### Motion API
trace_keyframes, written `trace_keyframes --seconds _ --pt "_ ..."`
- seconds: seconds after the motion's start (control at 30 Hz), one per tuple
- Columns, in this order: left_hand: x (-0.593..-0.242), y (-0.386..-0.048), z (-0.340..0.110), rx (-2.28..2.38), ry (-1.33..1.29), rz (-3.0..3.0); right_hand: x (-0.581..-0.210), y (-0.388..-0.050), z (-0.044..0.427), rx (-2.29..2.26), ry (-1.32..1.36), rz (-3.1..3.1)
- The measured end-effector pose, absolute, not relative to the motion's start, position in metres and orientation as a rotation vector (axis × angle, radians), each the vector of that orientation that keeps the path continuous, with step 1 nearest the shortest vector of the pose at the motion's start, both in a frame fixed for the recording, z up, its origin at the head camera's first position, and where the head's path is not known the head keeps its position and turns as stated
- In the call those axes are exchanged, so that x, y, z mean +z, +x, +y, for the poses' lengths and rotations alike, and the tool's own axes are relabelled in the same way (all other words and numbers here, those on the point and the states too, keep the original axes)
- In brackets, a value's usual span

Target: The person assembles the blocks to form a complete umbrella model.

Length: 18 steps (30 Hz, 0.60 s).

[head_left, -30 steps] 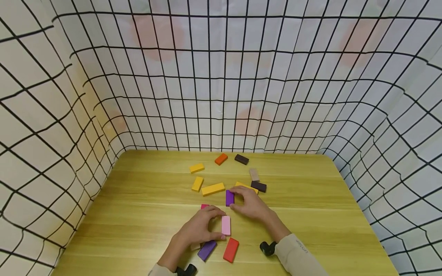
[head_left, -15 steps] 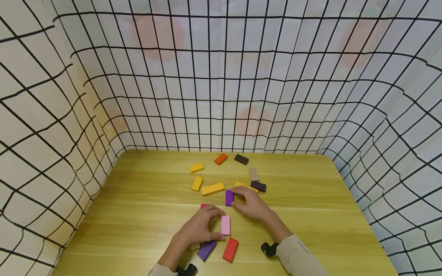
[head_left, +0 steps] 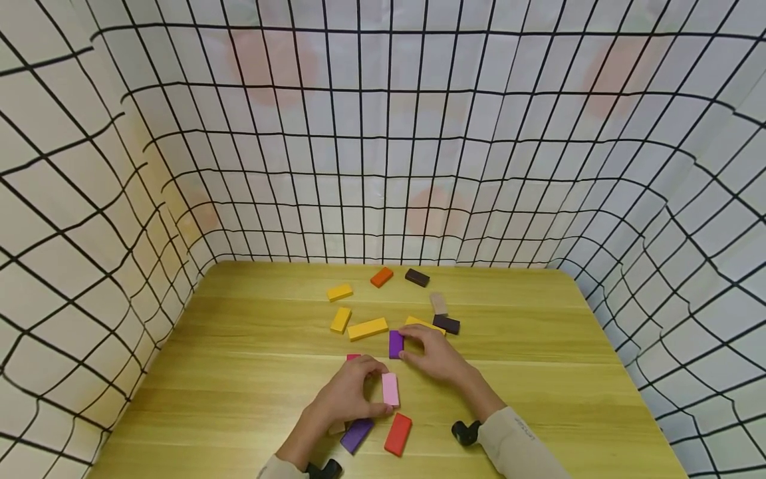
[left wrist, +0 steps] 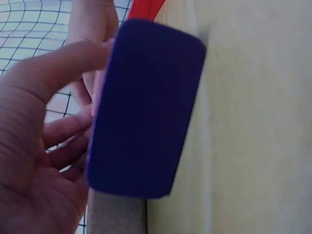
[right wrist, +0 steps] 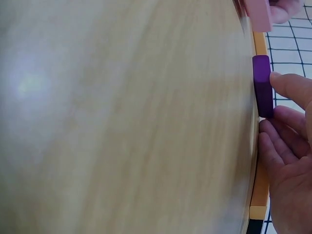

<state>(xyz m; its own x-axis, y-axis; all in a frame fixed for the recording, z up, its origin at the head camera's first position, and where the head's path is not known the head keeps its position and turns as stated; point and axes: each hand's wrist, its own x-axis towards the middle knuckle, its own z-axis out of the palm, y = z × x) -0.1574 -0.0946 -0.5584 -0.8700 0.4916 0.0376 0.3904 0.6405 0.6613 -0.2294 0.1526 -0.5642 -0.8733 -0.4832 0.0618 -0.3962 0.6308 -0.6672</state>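
Pinches pink block [head_left: 390, 390] endwise w/ L hand [head_left: 350, 391], low centre of head view: thumb at lower end, fingertip at upper, palm to its left. Keeps no spare gap in that grip; can't tell if lifted or resting on table [head_left: 239, 379].

Appears to hold bright purple block [head_left: 395, 344] lightly w/ R hand [head_left: 437, 351], just above pink in frame. Has thumb + finger at its right-hand corners, w/ most of block exposed to left of fingertips.

Looks like positioning step, one block per hand, prob. not yet settled. Calls next, as a guess, for steadying both, then loosening w/o nudging neighbours.

Shows red block [head_left: 397, 434] just below pink, dark purple block [head_left: 356, 436] to lower left, nr L thumb, and magenta block [head_left: 354, 357] partly hidden above L hand. Shows yellow block [head_left: 368, 328] just upper left of bright purple, plus black block [head_left: 446, 324] above R hand. In left wrist view, mostly blocked by dark purple, w/ only slivers of pink visible behind.
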Motion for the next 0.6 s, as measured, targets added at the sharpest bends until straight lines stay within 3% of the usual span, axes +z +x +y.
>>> trace_keyframes --seconds 0.6 --pt "-0.550 -0.172 -0.081 0.934 0.779 2.738 -0.564 -0.230 0.154 -1.089 -0.778 2.694"
